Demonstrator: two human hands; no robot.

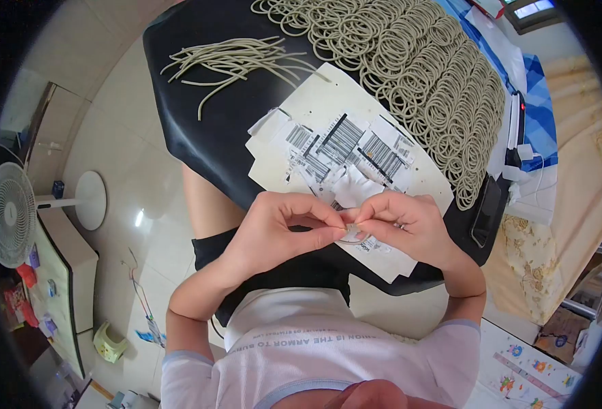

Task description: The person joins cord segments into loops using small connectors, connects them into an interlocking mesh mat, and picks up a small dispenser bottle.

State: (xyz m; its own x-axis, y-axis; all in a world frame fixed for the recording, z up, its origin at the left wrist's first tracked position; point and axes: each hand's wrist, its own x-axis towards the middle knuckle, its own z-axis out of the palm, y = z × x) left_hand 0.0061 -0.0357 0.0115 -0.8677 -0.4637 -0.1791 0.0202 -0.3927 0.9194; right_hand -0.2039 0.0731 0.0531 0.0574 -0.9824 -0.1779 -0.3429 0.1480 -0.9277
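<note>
Both hands, left [289, 228] and right [408, 225], pinch a small ring [354, 240] above the white board [305, 102], each grip closed at the fingertips; the fingers partly hide its join.

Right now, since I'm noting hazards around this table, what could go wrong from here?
The thin cord between the fingertips of the left hand and right hand could slip, as little of it seems gripped. The phone lies near the edge of the black cover, so a swing of the right arm might knock it off. The rings overlap in a loose spread, and a brush could shift or tangle them.
</note>
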